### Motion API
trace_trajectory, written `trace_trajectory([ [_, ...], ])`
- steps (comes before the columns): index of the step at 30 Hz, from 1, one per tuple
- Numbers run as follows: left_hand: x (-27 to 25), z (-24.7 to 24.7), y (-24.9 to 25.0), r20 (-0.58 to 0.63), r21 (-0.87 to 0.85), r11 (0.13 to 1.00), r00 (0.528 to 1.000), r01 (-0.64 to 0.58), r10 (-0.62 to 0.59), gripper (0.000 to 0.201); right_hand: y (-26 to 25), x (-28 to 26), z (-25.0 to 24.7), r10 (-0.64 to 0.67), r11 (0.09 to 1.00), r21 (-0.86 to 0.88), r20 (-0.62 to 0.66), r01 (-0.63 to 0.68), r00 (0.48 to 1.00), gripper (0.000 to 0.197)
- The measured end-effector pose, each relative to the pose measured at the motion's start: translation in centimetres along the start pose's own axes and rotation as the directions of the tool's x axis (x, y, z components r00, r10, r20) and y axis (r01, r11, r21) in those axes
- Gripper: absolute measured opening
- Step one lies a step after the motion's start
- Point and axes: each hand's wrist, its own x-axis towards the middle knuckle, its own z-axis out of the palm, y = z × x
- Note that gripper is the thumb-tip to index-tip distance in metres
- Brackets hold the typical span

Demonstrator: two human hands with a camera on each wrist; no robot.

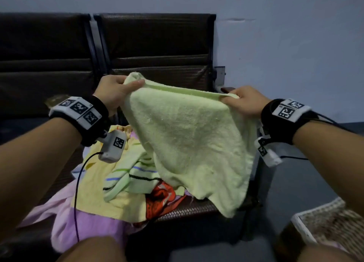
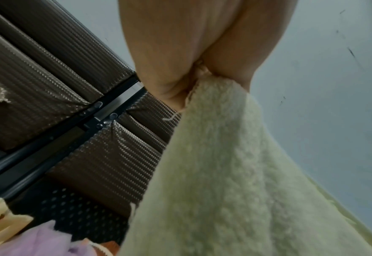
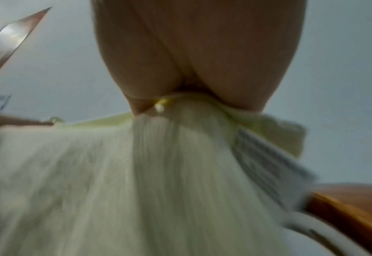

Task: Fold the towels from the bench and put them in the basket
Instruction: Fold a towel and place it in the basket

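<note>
The pale yellow-green terry towel (image 1: 189,139) hangs in the air between the 2 hands, over the dark brown woven-texture bench (image 1: 189,209). The left hand (image 1: 113,93) pinches 1 top corner with thumb pressed over curled fingers, and the right hand (image 1: 244,102) pinches the top edge at the other end in the same way; both wrist views show the cloth bunched into a clamped grip. The held top edge is the towel's long axis here, running left to right and sloping slightly down toward the right hand, with the body of the cloth draping below and its lowest corner hanging low over the bench's front edge. Judging from this, the fold turns on bringing the 2 held ends together, and both hands are equally placed for it, each already at its own end.

Below the towel lies the heap still to be done: at least 5 pieces can be counted, namely 1 yellow cloth (image 1: 94,185), 1 green towel with blue and black stripes (image 1: 126,176), 1 red-orange patterned cloth (image 1: 160,197), 1 pink-lilac cloth (image 1: 78,220) and 1 pale piece behind them; more may be hidden. 1 white-rimmed woven basket (image 1: 301,230) sits low at the right, on the right hand's side, well apart from the towel
</note>
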Motion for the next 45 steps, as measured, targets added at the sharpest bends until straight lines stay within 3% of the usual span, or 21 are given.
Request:
trace_trajectory([
  [2,0.7,0.0,0.6,-0.092,0.009,0.999,0.995,-0.035,0.036,0.035,-0.5,0.4,-0.6,0.08,0.982,0.17,0.031,-0.084,0.996,0.042],
  [6,2.0,1.1,1.2,-0.284,0.061,0.997,0.956,-0.053,0.069,0.071,-2.2,0.9,-1.1,0.276,0.872,0.407,0.049,-0.271,0.96,0.03],
  [10,2.5,3.6,2.3,-0.338,-0.1,0.995,0.94,0.023,-0.056,0.047,-4.4,1.3,-1.0,0.373,0.754,0.537,0.126,-0.379,0.919,0.036],
  [12,2.0,5.7,3.3,-0.267,-0.216,0.975,0.959,0.042,-0.1,0.036,-5.4,1.4,-0.6,0.353,0.667,0.632,0.199,-0.395,0.914,0.03],
  [15,-0.6,9.6,4.6,-0.064,-0.295,0.955,0.997,0.031,-0.052,0.03,-6.6,1.4,0.1,0.322,0.561,0.721,0.263,-0.407,0.909,0.022],
  [19,-5.1,13.0,4.3,0.209,-0.225,0.974,0.976,-0.018,0.066,0.035,-7.7,0.5,0.9,0.208,0.503,0.774,0.324,-0.385,0.923,0.029],
  [21,-6.3,13.3,4.0,0.323,-0.146,0.988,0.942,-0.05,0.095,0.036,-7.2,-0.2,1.1,0.175,0.551,0.734,0.363,-0.397,0.915,0.033],
  [23,-6.5,12.8,3.9,0.36,-0.164,0.986,0.932,0.023,0.039,0.03,-6.4,-0.8,1.3,0.204,0.614,0.682,0.35,-0.398,0.914,0.027],
  [26,-5.4,12.1,3.4,0.161,-0.173,0.985,0.987,0.013,0.016,0.019,-5.5,-1.4,1.2,0.207,0.686,0.627,0.318,-0.369,0.925,0.031],
  [28,-4.7,11.6,2.7,0.166,-0.141,0.989,0.986,0.041,-0.017,0.037,-5.5,-1.8,1.0,0.112,0.714,0.625,0.343,-0.315,0.933,0.033],
  [29,-4.4,11.4,2.4,0.264,-0.137,0.984,0.962,0.11,-0.071,0.044,-5.5,-1.9,0.8,0.062,0.711,0.64,0.357,-0.292,0.932,0.037],
  [31,-3.9,10.7,2.0,0.488,-0.111,0.963,0.858,0.244,-0.161,0.053,-5.4,-2.1,0.6,0.0,0.695,0.666,0.378,-0.272,0.926,0.039],
  [32,-3.6,10.4,1.9,0.554,-0.098,0.958,0.815,0.268,-0.172,0.054,-5.3,-2.2,0.4,-0.013,0.705,0.662,0.373,-0.256,0.928,0.034],
  [33,-3.1,10.2,1.9,0.575,-0.104,0.958,0.803,0.266,-0.161,0.052,-5.1,-2.2,0.1,-0.012,0.747,0.622,0.365,-0.234,0.931,0.024],
  [34,-2.7,10.1,1.9,0.563,-0.122,0.96,0.814,0.253,-0.143,0.047,-4.9,-2.2,-0.2,-0.01,0.806,0.555,0.357,-0.204,0.934,0.02],
  [36,-1.6,10.3,2.0,0.504,-0.122,0.97,0.855,0.213,-0.124,0.038,-3.8,-1.6,-1.0,0.062,0.929,0.317,0.372,-0.189,0.926,0.036],
  [39,0.3,11.2,2.0,0.379,0.084,0.996,0.924,0.021,-0.052,0.021,-2.5,-0.1,-1.4,0.215,0.962,0.072,0.388,-0.262,0.896,0.04],
  [42,2.9,12.3,1.8,0.246,0.251,0.958,0.966,-0.141,0.078,0.016,-1.8,1.9,-0.9,0.26,0.954,0.099,0.19,-0.282,0.947,0.034],
  [45,5.6,13.3,2.6,0.12,0.225,0.954,0.978,-0.197,0.173,0.011,-1.8,4.0,-0.4,0.159,0.971,0.195,-0.085,-0.14,0.984,0.015],
])
